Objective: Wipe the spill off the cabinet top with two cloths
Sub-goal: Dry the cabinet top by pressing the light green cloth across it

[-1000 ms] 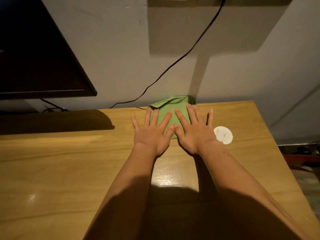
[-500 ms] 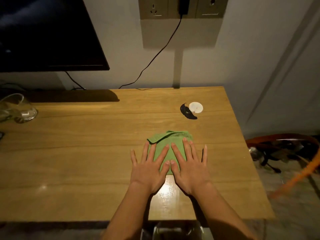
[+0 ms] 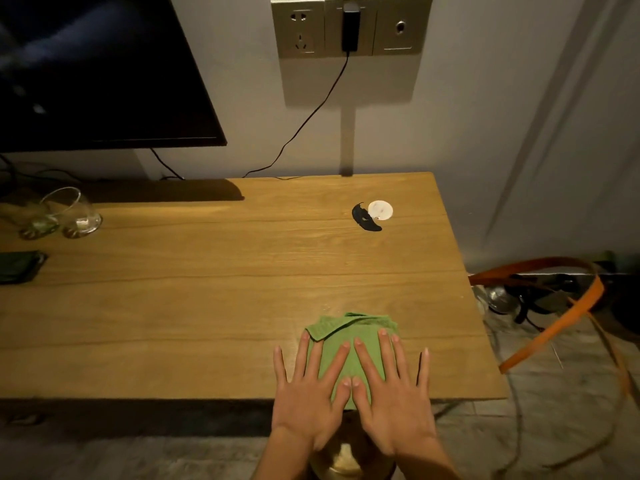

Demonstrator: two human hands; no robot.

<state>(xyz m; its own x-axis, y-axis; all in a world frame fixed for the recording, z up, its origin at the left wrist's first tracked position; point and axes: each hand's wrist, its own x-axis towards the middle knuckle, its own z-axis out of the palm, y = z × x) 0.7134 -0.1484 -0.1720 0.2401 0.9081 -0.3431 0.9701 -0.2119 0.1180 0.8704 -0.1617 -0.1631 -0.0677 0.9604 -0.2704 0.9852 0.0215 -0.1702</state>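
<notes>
Fingers (image 3: 332,358) of both hands are lying spread and flat, gripping nothing, pressing down on a green cloth (image 3: 349,336) at the near edge of the cabinet top (image 3: 207,289). The left hand (image 3: 306,400) and the right hand (image 3: 391,403) are sitting side by side with thumbs touching over the cloth's near part; the outer fingers of each are resting on bare wood beside it. Beyond the fingertips the cloth's far edge is showing folded over, with nothing lying between it and a black spill (image 3: 365,220) well apart up the surface, which is touching a small white disc (image 3: 380,210) on its right. Far to the left of the fingers, two glasses (image 3: 62,216) are standing near the back, and a dark cloth (image 3: 19,266) is lying at the left edge. Behind the surface, a screen (image 3: 97,71) is hanging on the wall, and a black plug (image 3: 350,27) is sitting in the wall socket (image 3: 349,27), its cord (image 3: 311,116) trailing down. Right of the fingers, off the cabinet, an orange strap (image 3: 561,323) is lying on the floor.
</notes>
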